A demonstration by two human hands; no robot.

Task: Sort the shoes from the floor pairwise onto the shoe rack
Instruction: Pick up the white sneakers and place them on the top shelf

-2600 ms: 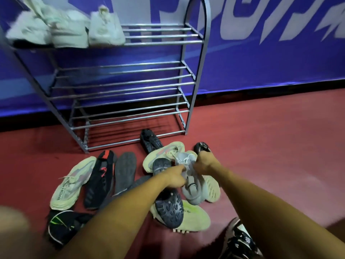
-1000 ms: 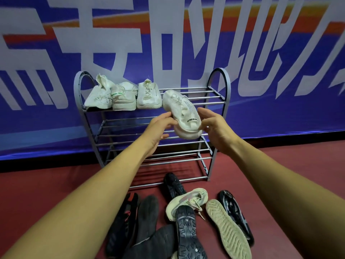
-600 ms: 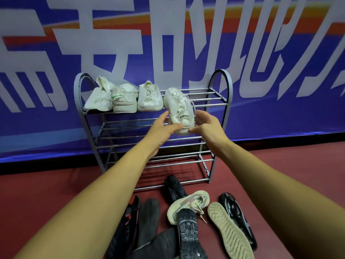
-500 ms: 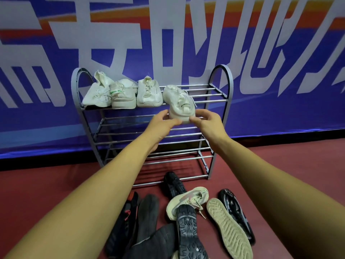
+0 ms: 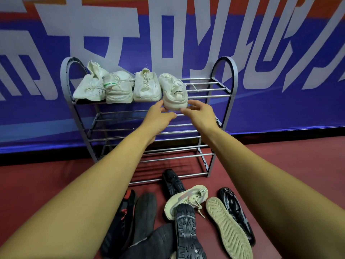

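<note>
Altogether four white shoes on one rack

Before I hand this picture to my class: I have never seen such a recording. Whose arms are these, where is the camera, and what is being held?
There is no machine here. A person wears one wide-angle camera on the head, looking forward and down, so the two bare arms are the wearer's own. The left hand and the right hand pinch the heel of a white lace-up sneaker. It sits on the top shelf of a grey metal shoe rack, next to three other white sneakers. On the red floor in front lie unsorted shoes: several black shoes, a beige knit sneaker and a beige shoe turned sole-up.
</note>
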